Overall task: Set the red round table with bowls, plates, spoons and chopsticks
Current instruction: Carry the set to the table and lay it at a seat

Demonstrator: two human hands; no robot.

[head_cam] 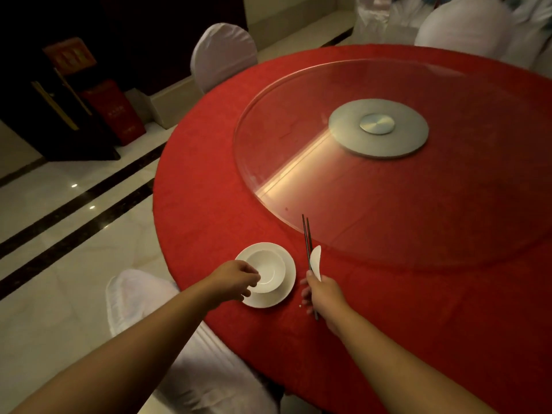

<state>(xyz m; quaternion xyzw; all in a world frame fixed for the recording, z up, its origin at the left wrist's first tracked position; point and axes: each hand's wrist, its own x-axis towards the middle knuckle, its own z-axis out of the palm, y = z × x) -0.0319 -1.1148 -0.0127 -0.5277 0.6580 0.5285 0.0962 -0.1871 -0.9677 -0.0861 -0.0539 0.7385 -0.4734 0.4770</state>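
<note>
Your right hand (321,294) pinches chopsticks (307,237) and spoon (316,261), long axis pointing away, just right of the plate (286,289); left hand (236,279) fingers the bowl (267,271) rim.

**One place setting going down on the red table**

So there's a white bowl (265,271) sitting upright inside a white plate (285,289) near the red round table's (418,309) edge. Just right of the plate: dark chopsticks (307,239) and a white spoon (316,261), both raised, tips pointing toward the table's middle.

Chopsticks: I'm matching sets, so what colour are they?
Dark, near black, in the head view: the chopsticks stick out of the right hand.
</note>
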